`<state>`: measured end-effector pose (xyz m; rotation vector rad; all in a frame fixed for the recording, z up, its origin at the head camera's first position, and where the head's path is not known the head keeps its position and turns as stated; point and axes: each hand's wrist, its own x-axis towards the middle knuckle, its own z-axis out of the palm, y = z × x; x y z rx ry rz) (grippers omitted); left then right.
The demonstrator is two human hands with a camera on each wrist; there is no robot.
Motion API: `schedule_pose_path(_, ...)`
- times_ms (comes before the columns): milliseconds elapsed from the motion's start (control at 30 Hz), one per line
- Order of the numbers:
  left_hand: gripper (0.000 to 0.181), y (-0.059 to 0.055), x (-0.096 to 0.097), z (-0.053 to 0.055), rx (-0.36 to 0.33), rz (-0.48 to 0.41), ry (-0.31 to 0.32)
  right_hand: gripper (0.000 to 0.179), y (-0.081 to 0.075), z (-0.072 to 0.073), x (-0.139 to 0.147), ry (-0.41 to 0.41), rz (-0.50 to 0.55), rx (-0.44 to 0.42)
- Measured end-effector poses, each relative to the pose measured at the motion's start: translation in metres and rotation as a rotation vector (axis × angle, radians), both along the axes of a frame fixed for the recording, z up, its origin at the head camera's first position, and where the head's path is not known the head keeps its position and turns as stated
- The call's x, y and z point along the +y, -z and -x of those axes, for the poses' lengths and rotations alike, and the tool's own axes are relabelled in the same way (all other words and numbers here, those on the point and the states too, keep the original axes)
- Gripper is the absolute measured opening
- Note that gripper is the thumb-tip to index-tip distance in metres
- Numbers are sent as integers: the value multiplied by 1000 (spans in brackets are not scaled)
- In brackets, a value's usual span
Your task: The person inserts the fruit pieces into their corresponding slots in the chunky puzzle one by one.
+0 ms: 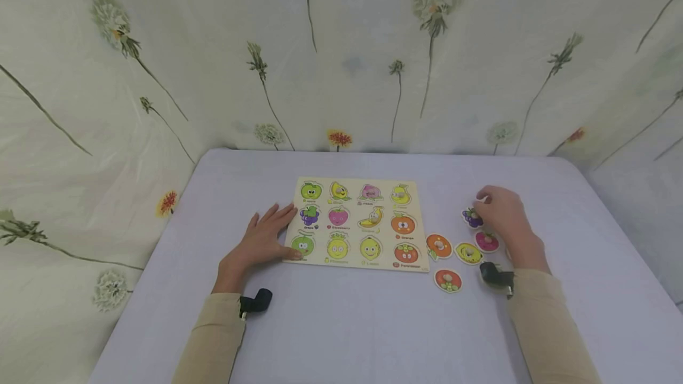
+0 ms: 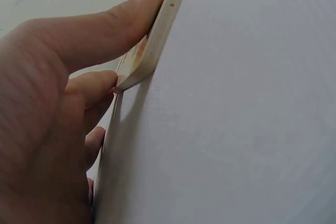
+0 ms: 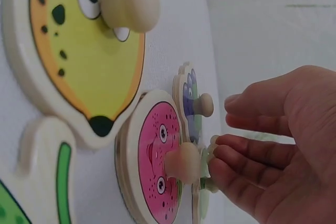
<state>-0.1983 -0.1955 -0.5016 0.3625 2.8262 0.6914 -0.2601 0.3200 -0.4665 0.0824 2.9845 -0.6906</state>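
Observation:
A wooden fruit puzzle board (image 1: 354, 229) lies flat on the table. My left hand (image 1: 267, 234) rests along its left edge with spread fingers, the thumb (image 2: 131, 19) pressing on top near the front left corner. To the right, my right hand (image 1: 501, 209) is over the grape piece (image 1: 472, 218). In the right wrist view, a gap parts its thumb and fingers, and the grape piece's knob (image 3: 204, 105) stands just short of the fingertips. A pink speckled fruit piece (image 3: 160, 153) lies right beside, near a yellow fruit piece (image 3: 94, 51) with a knob.
An orange piece (image 1: 439, 246) lies against the board's right edge, and a red fruit piece (image 1: 448, 281) lies in front of it. Knobbed pieces such as the banana (image 1: 372, 217) and pear (image 1: 401, 194) sit in the board. A flowered curtain (image 1: 347, 64) hangs behind the table.

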Motion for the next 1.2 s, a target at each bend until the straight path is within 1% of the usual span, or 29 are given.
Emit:
schedule_pose_path(233, 108, -1, 0, -1, -1, -1, -6, 37, -1, -4, 10, 62, 13, 4)
schedule_pose_path(400, 108, -3, 0, 0, 3, 0, -1, 32, -2, -7, 18, 89, -1, 28)
schedule_pose_path(567, 108, -3, 0, -1, 6, -10, 2, 30, -1, -10, 22, 117, -3, 5)
schedule_pose_path(833, 107, -3, 0, -2, 12, -7, -3, 32, -1, -14, 23, 136, -7, -41)
schedule_pose_path(967, 107, -4, 0, -2, 12, -4, -3, 31, 0, -12, 23, 141, -6, -32)
schedule_pose_path(1067, 106, -5, 1, -2, 9, -9, -1, 31, 1, -11, 23, 148, -9, -45)
schedule_pose_path(1200, 107, -7, 1, -4, 5, -7, 2, 30, 1, -13, 24, 141, -10, -45)
